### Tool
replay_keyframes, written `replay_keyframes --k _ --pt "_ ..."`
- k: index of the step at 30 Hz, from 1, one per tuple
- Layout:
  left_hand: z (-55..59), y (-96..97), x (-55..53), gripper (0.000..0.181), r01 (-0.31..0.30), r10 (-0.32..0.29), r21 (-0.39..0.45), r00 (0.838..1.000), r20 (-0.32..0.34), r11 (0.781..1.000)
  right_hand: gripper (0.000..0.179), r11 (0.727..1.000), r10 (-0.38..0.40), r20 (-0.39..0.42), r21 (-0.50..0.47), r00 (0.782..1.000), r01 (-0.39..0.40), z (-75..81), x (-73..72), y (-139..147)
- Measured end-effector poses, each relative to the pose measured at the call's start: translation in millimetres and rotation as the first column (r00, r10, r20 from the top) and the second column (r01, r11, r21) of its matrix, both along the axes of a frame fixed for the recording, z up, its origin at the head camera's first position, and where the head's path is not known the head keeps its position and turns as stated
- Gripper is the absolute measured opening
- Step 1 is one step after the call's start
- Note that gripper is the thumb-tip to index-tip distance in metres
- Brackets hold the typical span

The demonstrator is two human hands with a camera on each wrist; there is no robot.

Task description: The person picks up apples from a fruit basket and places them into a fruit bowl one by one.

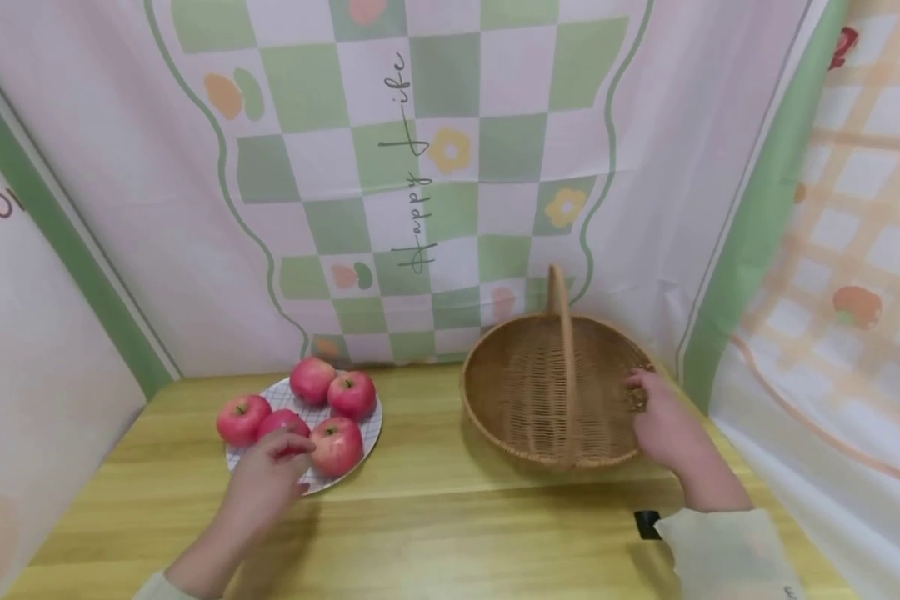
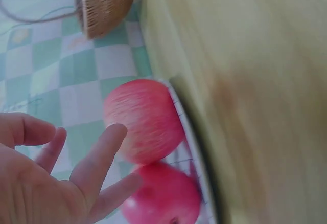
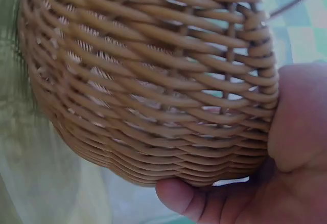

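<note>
Several red apples point(image 1: 352, 394) sit on a round plate point(image 1: 376, 427) with a checked pattern, at the left of the table in the head view. My left hand point(image 1: 258, 475) is over the plate's front edge, fingers loosely bent and holding nothing. In the left wrist view its fingertips are close to two apples point(image 2: 145, 124). On the right stands a brown wicker basket point(image 1: 491, 392) with a tall hoop handle, its hollow facing me. My right hand point(image 1: 667, 425) grips the basket's right rim; the right wrist view has the thumb and fingers around the woven side point(image 3: 153, 96).
The wooden table point(image 1: 420, 525) runs back to a curtain point(image 1: 446, 217) with green checks. A small black object point(image 1: 647, 525) shows beside my right sleeve. Printed cloth point(image 1: 855, 250) hangs along the right side.
</note>
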State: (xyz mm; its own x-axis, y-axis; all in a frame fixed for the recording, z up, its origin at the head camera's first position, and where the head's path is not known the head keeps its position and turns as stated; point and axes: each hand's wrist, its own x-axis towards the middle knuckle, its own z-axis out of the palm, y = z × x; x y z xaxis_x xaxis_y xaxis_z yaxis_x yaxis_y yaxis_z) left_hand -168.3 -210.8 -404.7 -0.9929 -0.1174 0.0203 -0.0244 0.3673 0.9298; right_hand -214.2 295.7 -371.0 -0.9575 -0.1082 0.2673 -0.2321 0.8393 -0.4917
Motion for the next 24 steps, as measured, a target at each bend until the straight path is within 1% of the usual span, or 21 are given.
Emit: replay_keyframes --k 2,5,8,11,13,15,17,19,21,22,23,24 --pt "5.9 -1.5 3.0 0.021 -0.008 0.008 -0.013 1.000 -0.030 1.000 0.052 0.999 -0.048 0.007 -0.005 0.999 0.048 1.4 -2.2 14.8" --pt "14.7 -3.7 7.6 0.021 -0.013 0.009 -0.050 0.997 -0.071 0.999 0.047 0.991 -0.135 -0.030 0.002 0.990 0.135 -1.3 -6.2 38.9" --pt "21.2 -4.1 12.5 0.020 -0.019 0.010 -0.097 0.996 -0.092 0.995 0.045 0.975 -0.222 -0.065 -0.020 0.973 0.221 -7.6 -9.7 60.2" --pt "23.6 -2.7 15.8 0.017 -0.020 -0.001 -0.175 0.993 -0.117 0.984 0.047 0.951 -0.307 -0.045 -0.061 0.951 0.304 -11.0 -10.6 73.4" --pt "23.7 -1.8 16.3 0.015 -0.026 -0.007 -0.242 0.991 -0.134 0.970 0.048 0.937 -0.341 -0.022 -0.087 0.940 0.338 -11.8 -11.2 78.0" --pt "23.3 -0.7 16.4 0.012 -0.027 -0.021 -0.294 0.987 -0.161 0.955 0.046 0.928 -0.362 -0.010 -0.091 0.932 0.360 -11.6 -11.7 81.4" --pt "23.1 0.9 16.7 0.012 -0.013 -0.045 -0.304 0.982 -0.181 0.953 0.045 0.923 -0.377 -0.007 -0.082 0.926 0.375 -10.0 -10.9 82.9" --pt "23.6 3.6 16.5 0.012 0.013 -0.076 -0.293 0.976 -0.204 0.956 0.047 0.917 -0.393 0.017 -0.073 0.919 0.393 -3.9 -7.9 80.1" --pt "24.5 8.0 14.9 0.014 0.045 -0.116 -0.286 0.965 -0.235 0.957 0.053 0.896 -0.430 0.028 -0.111 0.902 0.431 7.0 -2.7 70.4" --pt "24.9 11.3 13.5 0.016 0.060 -0.138 -0.292 0.957 -0.255 0.955 0.056 0.878 -0.456 0.029 -0.151 0.889 0.455 14.1 1.4 62.3" --pt "25.6 15.2 11.9 0.018 0.065 -0.159 -0.321 0.948 -0.276 0.945 0.058 0.852 -0.488 0.017 -0.204 0.872 0.481 21.0 6.0 52.1" --pt "26.4 19.9 10.2 0.019 0.059 -0.176 -0.362 0.937 -0.301 0.930 0.061 0.823 -0.519 -0.004 -0.273 0.855 0.498 28.8 10.8 40.0"
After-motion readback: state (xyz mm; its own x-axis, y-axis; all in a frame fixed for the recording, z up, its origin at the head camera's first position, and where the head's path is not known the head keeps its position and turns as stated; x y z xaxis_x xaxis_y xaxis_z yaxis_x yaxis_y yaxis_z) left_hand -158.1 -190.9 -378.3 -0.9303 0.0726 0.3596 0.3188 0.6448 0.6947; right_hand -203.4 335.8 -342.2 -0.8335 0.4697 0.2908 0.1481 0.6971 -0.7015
